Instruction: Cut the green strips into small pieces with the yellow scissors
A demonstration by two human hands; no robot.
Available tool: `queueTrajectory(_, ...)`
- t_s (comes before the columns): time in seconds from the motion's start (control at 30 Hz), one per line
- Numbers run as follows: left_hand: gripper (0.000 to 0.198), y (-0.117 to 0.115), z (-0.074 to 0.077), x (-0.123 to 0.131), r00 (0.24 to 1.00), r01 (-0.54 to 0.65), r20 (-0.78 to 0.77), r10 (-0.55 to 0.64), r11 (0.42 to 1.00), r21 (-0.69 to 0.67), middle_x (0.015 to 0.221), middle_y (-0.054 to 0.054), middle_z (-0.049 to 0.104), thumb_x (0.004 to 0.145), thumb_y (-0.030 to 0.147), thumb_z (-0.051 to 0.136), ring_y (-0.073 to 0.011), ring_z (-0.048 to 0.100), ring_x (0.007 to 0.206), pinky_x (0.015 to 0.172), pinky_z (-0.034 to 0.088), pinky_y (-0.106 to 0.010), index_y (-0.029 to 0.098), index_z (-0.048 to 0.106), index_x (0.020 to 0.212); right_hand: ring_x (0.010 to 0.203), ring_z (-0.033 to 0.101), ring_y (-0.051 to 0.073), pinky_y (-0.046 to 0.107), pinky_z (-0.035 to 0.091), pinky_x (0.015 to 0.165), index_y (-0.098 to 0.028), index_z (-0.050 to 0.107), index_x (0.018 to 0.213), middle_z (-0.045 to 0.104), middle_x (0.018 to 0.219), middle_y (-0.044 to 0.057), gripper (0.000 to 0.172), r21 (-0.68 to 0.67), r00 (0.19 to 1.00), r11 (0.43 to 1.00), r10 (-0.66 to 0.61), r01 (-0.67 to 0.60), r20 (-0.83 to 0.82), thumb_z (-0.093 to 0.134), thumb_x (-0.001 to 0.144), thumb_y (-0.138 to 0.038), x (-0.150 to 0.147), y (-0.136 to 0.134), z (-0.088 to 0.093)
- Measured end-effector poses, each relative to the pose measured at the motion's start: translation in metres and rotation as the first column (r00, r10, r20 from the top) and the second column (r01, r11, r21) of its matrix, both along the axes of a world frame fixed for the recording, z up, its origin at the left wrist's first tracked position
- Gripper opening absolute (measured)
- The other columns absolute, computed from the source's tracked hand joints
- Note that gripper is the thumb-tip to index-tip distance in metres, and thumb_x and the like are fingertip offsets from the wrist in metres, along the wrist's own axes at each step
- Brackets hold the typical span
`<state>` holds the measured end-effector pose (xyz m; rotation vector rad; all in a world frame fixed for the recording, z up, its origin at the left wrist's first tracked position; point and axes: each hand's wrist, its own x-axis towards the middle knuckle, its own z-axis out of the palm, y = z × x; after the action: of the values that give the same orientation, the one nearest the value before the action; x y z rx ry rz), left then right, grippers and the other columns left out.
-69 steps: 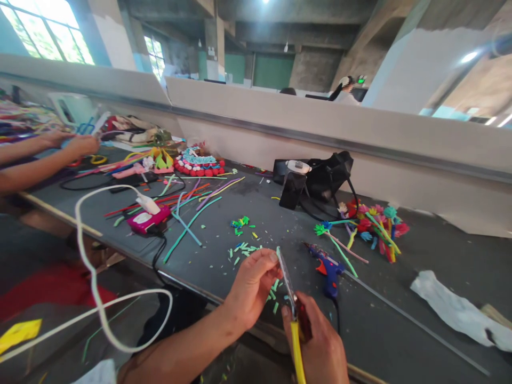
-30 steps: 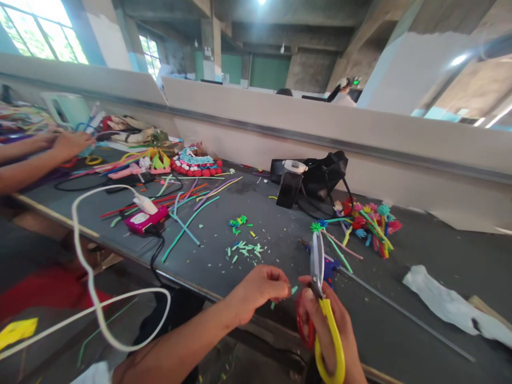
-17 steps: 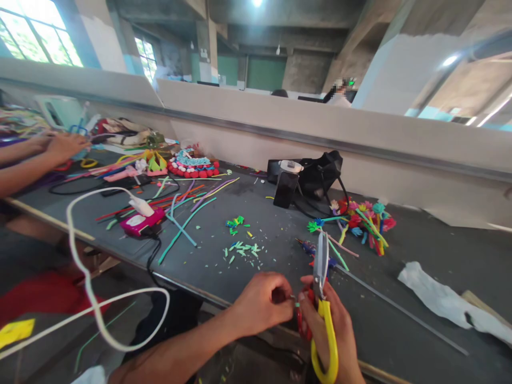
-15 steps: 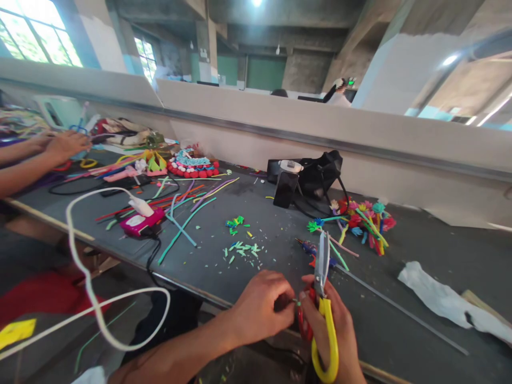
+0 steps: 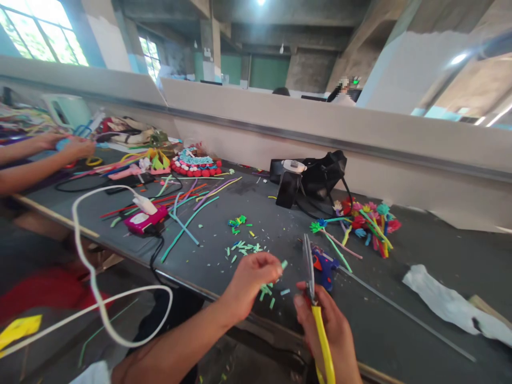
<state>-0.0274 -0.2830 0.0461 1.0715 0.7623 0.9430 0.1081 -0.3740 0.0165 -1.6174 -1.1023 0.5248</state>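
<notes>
My left hand is raised just over the table near its front edge, thumb and fingers pinched. A short light-green pipe cleaner piece sticks out at its fingertips. Below and beside that hand lie several cut green pieces, with another pile of cut pieces behind. My right hand grips scissors with yellow on the handle, the blades pointing up and away from me. A blue glue gun lies right behind the blades.
Long pipe cleaners and a magenta charger with a white cable lie left. Colourful pipe cleaner flowers, a phone and a black bag stand behind. A co-worker's hands work at far left; a thin rod lies right.
My left hand has moved up and away from the scissors, over the table. Green pieces now show on the table beneath it. The right hand has turned the scissors, their blades now nearly edge-on.
</notes>
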Motion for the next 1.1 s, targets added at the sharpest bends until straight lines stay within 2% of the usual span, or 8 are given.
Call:
queueTrajectory(0.07, 0.018, 0.007, 0.001, -0.001, 0.964, -0.032, 0.258, 0.07, 0.988, -0.148, 0.054, 0.005, 0.042, 0.072, 0.023, 0.066, -0.0095, 0.036, 0.054, 0.06, 0.036, -0.025, 0.017, 0.056, 0.059, 0.054, 0.059, 0.012, 0.02, 0.046, 0.053, -0.02, 0.068, 0.096, 0.067, 0.071, 0.0, 0.04, 0.011, 0.979, 0.999, 0.041, -0.044, 0.2, 0.062, 0.084, -0.057, 0.001, -0.001, -0.007)
queueTrajectory(0.17, 0.023, 0.009, 0.002, 0.0, 0.899, -0.062, 0.406, 0.166, 0.965, -0.256, 0.058, 0.004, 0.046, 0.072, 0.023, 0.07, -0.0092, 0.041, 0.058, 0.064, 0.04, -0.025, 0.016, 0.055, 0.057, 0.059, 0.063, 0.014, 0.022, 0.048, 0.059, -0.02, 0.067, 0.106, 0.07, 0.08, 0.003, 0.042, -0.01, 0.916, 0.997, 0.07, -0.072, 0.394, 0.056, 0.089, -0.057, 0.001, -0.002, -0.016)
queueTrajectory(0.27, 0.021, 0.003, 0.005, 0.003, 0.878, -0.044, 0.44, 0.19, 0.946, -0.322, 0.062, 0.002, 0.051, 0.07, 0.023, 0.074, -0.0096, 0.046, 0.06, 0.064, 0.041, -0.025, 0.015, 0.058, 0.059, 0.063, 0.066, 0.017, 0.024, 0.049, 0.06, -0.021, 0.066, 0.111, 0.072, 0.087, 0.005, 0.045, -0.036, 0.87, 0.997, 0.073, -0.063, 0.488, 0.049, 0.093, -0.059, -0.002, -0.003, -0.021)
queueTrajectory(0.43, 0.022, -0.002, 0.01, 0.005, 0.859, -0.036, 0.473, 0.195, 0.945, -0.324, 0.06, 0.003, 0.05, 0.068, 0.022, 0.076, -0.009, 0.047, 0.058, 0.062, 0.041, -0.024, 0.014, 0.057, 0.058, 0.065, 0.068, 0.018, 0.025, 0.05, 0.059, -0.022, 0.066, 0.111, 0.072, 0.085, 0.005, 0.048, -0.043, 0.833, 0.998, 0.07, -0.056, 0.549, 0.045, 0.094, -0.061, -0.006, -0.002, -0.021)
queueTrajectory(0.67, 0.019, -0.004, 0.01, 0.006, 0.842, -0.057, 0.467, 0.268, 0.907, -0.417, 0.062, 0.003, 0.054, 0.068, 0.023, 0.078, -0.0084, 0.049, 0.058, 0.059, 0.041, -0.022, 0.013, 0.062, 0.065, 0.067, 0.071, 0.018, 0.024, 0.052, 0.056, -0.019, 0.067, 0.111, 0.074, 0.089, 0.009, 0.045, 0.02, 0.781, 0.994, 0.07, -0.106, 0.621, 0.045, 0.096, -0.056, -0.004, 0.001, -0.028)
queueTrajectory(0.9, 0.02, -0.005, 0.009, 0.008, 0.824, -0.05, 0.494, 0.277, 0.905, -0.422, 0.064, 0.002, 0.056, 0.067, 0.023, 0.08, -0.0083, 0.051, 0.06, 0.06, 0.043, -0.022, 0.013, 0.063, 0.067, 0.071, 0.073, 0.019, 0.025, 0.055, 0.063, -0.017, 0.065, 0.114, 0.075, 0.088, 0.008, 0.041, 0.02, 0.75, 0.988, 0.105, -0.156, 0.653, 0.047, 0.098, -0.05, 0.0, 0.001, -0.029)
queueTrajectory(1.1, 0.018, -0.007, 0.009, 0.011, 0.819, -0.046, 0.503, 0.276, 0.905, -0.423, 0.064, 0.002, 0.056, 0.069, 0.022, 0.079, -0.0076, 0.05, 0.059, 0.058, 0.042, -0.021, 0.012, 0.064, 0.068, 0.073, 0.074, 0.021, 0.027, 0.056, 0.064, -0.017, 0.065, 0.115, 0.075, 0.088, 0.008, 0.042, 0.01, 0.757, 0.99, 0.1, -0.14, 0.646, 0.045, 0.099, -0.049, 0.0, 0.001, -0.032)
